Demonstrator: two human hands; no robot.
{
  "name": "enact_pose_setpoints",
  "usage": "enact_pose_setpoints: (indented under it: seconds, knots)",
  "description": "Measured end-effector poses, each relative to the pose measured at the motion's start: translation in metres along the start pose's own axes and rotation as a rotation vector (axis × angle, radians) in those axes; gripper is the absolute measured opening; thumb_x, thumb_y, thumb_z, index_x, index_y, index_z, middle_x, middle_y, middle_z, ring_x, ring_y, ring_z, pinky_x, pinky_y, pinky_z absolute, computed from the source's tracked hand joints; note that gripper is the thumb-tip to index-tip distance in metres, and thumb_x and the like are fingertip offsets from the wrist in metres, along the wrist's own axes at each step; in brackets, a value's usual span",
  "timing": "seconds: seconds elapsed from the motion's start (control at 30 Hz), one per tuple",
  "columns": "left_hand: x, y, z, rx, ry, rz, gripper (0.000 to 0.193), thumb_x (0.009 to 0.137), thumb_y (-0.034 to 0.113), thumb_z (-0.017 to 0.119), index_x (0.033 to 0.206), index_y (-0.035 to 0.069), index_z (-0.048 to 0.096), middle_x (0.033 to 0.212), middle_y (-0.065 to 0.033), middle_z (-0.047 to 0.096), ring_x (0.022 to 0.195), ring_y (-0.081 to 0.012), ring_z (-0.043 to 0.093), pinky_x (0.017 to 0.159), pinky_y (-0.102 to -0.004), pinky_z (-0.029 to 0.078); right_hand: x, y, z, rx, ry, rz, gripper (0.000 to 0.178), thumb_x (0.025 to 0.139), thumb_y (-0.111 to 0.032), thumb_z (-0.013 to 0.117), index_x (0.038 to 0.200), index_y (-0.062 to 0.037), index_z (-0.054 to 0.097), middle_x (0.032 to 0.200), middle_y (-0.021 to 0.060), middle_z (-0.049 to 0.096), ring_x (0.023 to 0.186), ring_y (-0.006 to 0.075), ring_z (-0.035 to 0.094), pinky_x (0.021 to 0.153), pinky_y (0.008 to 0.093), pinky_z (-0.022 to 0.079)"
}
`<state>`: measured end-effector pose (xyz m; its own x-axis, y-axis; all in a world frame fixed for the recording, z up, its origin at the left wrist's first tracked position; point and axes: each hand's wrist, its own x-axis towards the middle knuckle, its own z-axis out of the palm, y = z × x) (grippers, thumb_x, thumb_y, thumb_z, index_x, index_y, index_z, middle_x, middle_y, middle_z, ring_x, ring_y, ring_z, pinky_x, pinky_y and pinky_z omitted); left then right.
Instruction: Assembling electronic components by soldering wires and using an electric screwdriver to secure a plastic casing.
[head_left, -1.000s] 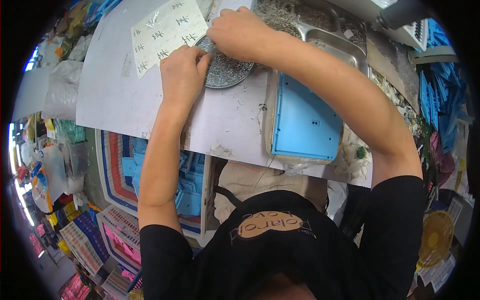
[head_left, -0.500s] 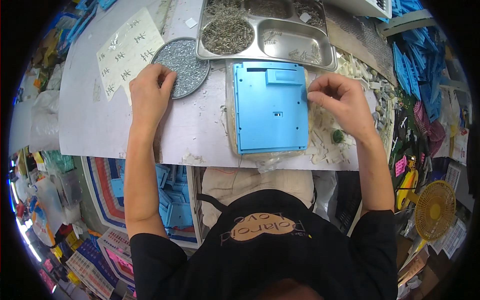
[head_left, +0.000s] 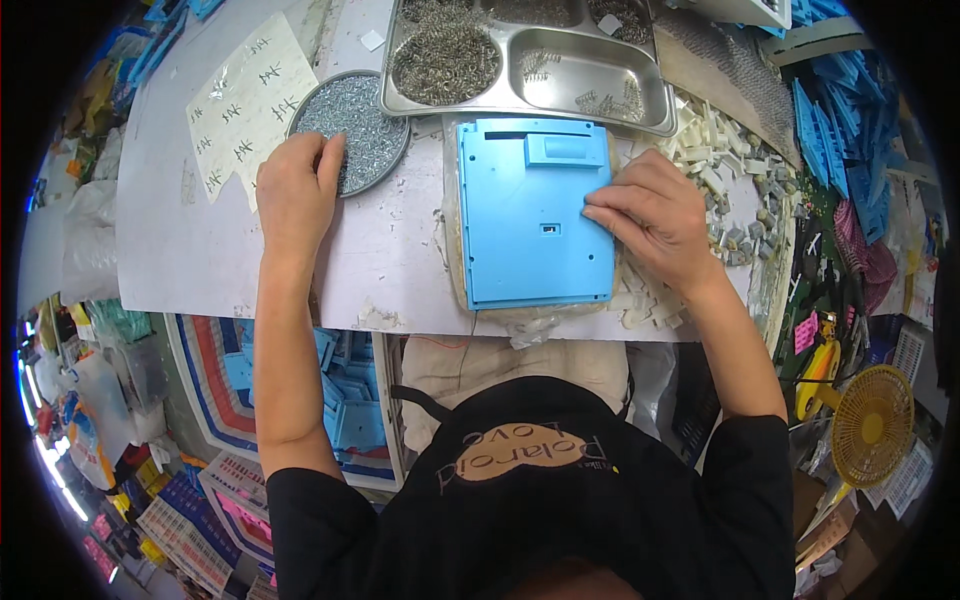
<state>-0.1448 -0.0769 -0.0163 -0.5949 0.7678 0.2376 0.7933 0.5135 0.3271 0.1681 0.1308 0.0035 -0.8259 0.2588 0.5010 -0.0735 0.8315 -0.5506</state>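
In front of me a light-blue plastic casing lies flat on a padded, plastic-wrapped support, with a raised block near its far edge and small holes along its sides. My right hand is at the casing's right edge, thumb and forefinger pinched over the upper right hole; anything between the fingertips is too small to make out. At the near left rim of a round grey dish of small silvery screws is my left hand. Its fingers are curled together at the screws, and their tips are partly hidden.
Beyond the casing stands a steel compartment tray holding small metal springs. Loose white plastic parts are heaped to the right. A marked paper sheet lies left of the dish. Blue parts fill a container below the table edge.
My right hand has moved left from beside the casing to over its right edge. My left hand has stayed at the screw dish, shifting slightly. The view has shifted slightly.
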Motion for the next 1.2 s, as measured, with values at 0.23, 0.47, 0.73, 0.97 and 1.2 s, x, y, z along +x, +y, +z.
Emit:
enact_pose_setpoints:
  seconds: [0.23,0.47,0.73,0.97,1.2]
  knots:
    - [-0.019,0.061,-0.012,-0.421,-0.052,0.286,0.013,0.093,0.011,0.070,0.088,-0.001,0.067,0.081,-0.0110,0.066,0.070,-0.0257,0.060,0.067,-0.0346,0.048,-0.011,-0.001,-0.007,-0.022,-0.019,0.023,0.019,0.076,-0.005,0.083,0.095,-0.0062,0.078,0.083,0.0074,0.068,0.074,0.0248,0.062,0.066,0.0334,0.051]
    - [-0.049,0.159,0.003,-0.451,-0.001,0.752,0.015,0.079,0.015,0.081,0.089,0.011,0.071,0.087,-0.0016,0.065,0.076,-0.0197,0.061,0.074,-0.0363,0.045,-0.022,-0.014,-0.028,0.035,0.064,0.184,0.019,0.078,-0.002,0.081,0.097,-0.0019,0.077,0.084,0.0100,0.070,0.076,0.0236,0.064,0.068,0.0324,0.050]
    - [-0.065,0.170,0.015,-0.281,-0.052,0.802,0.023,0.077,0.019,0.082,0.098,0.011,0.074,0.093,0.0019,0.063,0.082,-0.0175,0.056,0.081,-0.0386,0.039,-0.048,-0.011,-0.050,0.014,0.121,0.237,0.017,0.080,0.001,0.079,0.097,-0.0001,0.077,0.086,0.0098,0.069,0.076,0.0213,0.064,0.067,0.0302,0.049]
    - [-0.075,0.170,-0.002,-0.286,-0.142,0.567,0.039,0.077,0.023,0.082,0.114,0.012,0.074,0.115,-0.0013,0.064,0.090,-0.0195,0.055,0.089,-0.0401,0.036,-0.037,-0.011,-0.052,0.018,0.130,0.231,0.017,0.081,0.001,0.078,0.098,0.0002,0.077,0.086,0.0101,0.069,0.077,0.0199,0.064,0.065,0.0285,0.049]
    - [-0.009,0.033,-0.016,0.125,0.159,0.078,0.017,0.085,0.023,0.077,0.097,0.012,0.077,0.102,-0.0059,0.072,0.107,-0.0256,0.063,0.095,-0.0460,0.039,0.012,0.019,-0.064,0.099,0.411,0.109,0.016,0.093,-0.001,0.070,0.109,0.0031,0.074,0.098,0.0128,0.072,0.088,0.0214,0.067,0.080,0.0302,0.051]
